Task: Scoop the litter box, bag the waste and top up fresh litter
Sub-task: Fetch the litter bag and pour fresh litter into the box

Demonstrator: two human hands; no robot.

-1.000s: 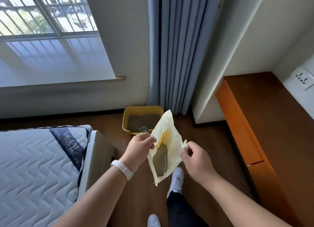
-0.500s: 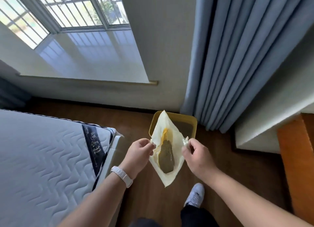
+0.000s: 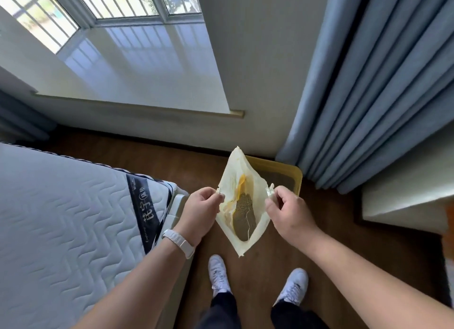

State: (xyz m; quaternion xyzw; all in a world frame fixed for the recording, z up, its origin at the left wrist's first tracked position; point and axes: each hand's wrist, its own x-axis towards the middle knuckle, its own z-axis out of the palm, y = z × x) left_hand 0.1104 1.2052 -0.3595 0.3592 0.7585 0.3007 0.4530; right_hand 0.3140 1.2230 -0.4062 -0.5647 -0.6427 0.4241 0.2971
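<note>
Nearer litter box (image 3: 298,181), left hand (image 3: 200,212), right hand (image 3: 290,214) pinching bag (image 3: 245,173) edges

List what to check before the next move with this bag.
1. Left hand pinches the left edge of the bag: ok.
2. Right hand pinches its right edge: ok.
3. Bag mouth spread open, litter settled low inside: ok.
4. Bag free of tears or leaks: cannot tell.
5. Litter box in sight on the floor beyond the bag, beside the curtain: ok.
6. Box's fill level: cannot tell, the bag hides most of it.
</note>
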